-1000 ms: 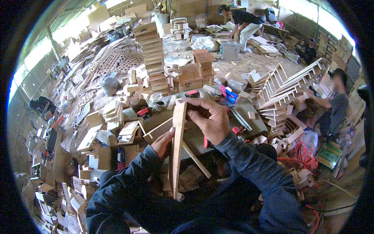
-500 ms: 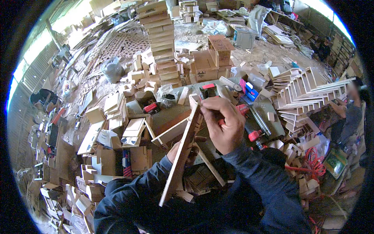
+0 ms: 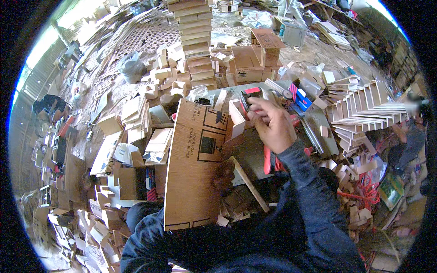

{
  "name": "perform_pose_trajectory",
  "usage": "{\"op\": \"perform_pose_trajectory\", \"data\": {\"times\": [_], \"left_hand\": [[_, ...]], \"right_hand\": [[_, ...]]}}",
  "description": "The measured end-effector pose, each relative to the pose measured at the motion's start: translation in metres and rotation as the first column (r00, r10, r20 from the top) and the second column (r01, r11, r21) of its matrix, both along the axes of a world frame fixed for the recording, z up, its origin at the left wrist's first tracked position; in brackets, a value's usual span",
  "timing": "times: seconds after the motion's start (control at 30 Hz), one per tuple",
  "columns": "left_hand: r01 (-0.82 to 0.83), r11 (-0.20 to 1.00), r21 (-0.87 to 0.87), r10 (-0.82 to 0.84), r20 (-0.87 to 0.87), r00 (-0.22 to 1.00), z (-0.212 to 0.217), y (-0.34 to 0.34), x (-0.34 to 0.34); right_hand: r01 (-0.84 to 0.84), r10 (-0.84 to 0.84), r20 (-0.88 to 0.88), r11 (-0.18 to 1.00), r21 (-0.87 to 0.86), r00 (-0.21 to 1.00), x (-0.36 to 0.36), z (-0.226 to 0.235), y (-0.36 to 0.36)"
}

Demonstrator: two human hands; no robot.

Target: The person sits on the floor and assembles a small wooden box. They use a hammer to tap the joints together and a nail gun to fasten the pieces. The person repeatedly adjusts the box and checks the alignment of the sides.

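A brown plywood panel [image 3: 189,177] with printed black symbols stands tilted before me, its broad face in view. My left hand [image 3: 224,175] grips it at the right edge, with the fingers in shadow and partly hidden. Joined or close to the panel's upper right is a pale wooden piece [image 3: 236,119]; I cannot tell how they meet. A wooden strip [image 3: 250,185] slants down to the right below the hand. My right hand [image 3: 274,127] hovers just right of the pale piece, fingers bent and apart, with nothing visible in them.
Red power tools [image 3: 267,159] lie on the grey bench [image 3: 248,157], near a blue box [image 3: 300,101] and metal rails [image 3: 309,134]. Tall stacked wooden pieces [image 3: 198,54] rise behind. Wood parts [image 3: 364,109] pile up at right, beside a red cord [image 3: 364,195]. Another person [image 3: 405,141] sits far right.
The panel has turned from edge-on to show its printed face. My right hand has come off its upper end and moved slightly right, its fingers loosening.
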State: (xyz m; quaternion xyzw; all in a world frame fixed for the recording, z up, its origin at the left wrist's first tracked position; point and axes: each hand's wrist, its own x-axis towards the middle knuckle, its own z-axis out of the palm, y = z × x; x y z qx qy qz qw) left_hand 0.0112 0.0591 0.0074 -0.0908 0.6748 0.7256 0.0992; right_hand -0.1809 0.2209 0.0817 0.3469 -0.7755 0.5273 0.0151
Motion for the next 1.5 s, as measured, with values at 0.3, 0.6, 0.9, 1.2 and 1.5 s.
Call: {"op": "perform_pose_trajectory", "data": {"times": [0.3, 0.6, 0.9, 1.2, 1.5], "left_hand": [[-0.021, 1.0, -0.015, 0.021, -0.013, 1.0, 0.002, -0.001, 0.009], [-0.121, 0.992, -0.02, 0.119, -0.085, 0.989, 0.01, -0.004, 0.012], [-0.425, 0.885, 0.19, 0.464, -0.285, 0.839, 0.042, -0.031, -0.012], [-0.466, 0.768, 0.438, 0.62, -0.327, 0.714, 0.061, -0.066, -0.026], [-0.371, 0.774, 0.513, 0.579, -0.336, 0.743, 0.062, -0.061, -0.021]], "right_hand": [[-0.131, 0.077, -0.278, 0.974, -0.184, 0.958, 0.038, 0.031, -0.015], [-0.043, -0.046, -0.343, 0.969, -0.245, 0.938, 0.044, 0.018, -0.019], [0.243, -0.195, -0.197, 0.935, 0.259, 0.961, -0.02, -0.037, 0.002], [-0.31, 0.445, 0.873, 0.874, -0.374, 0.2, 0.075, -0.046, 0.003], [0.134, 0.57, 0.803, 0.794, -0.593, 0.174, 0.128, -0.024, -0.01]]}}
